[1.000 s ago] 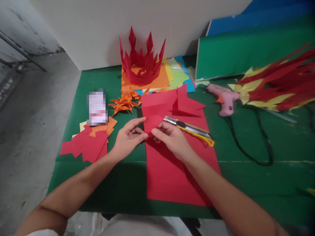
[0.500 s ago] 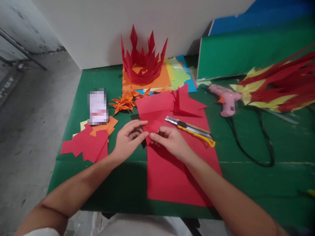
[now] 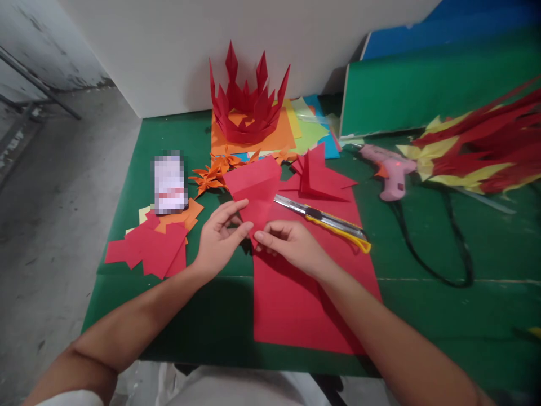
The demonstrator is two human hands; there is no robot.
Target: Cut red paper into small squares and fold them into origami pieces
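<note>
Head view: left hand [image 3: 220, 237] and right hand [image 3: 291, 245] meet at the near corner of a folded red paper [image 3: 253, 189], fingers [image 3: 261, 238] narrowly closed, pinching that corner from both sides. The paper broadens away from the fingers, its long axis running beyond them and slightly leftward, its point facing the person; both hands are equally near. A cutter [image 3: 325, 221] lies just right of the fingers on a large red sheet [image 3: 304, 304] covering the bench [image 3: 422, 248]

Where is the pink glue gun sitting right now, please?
In the head view, the pink glue gun lies on the green table, right of centre, between the utility knife and the red-and-yellow paper bundle.
</note>
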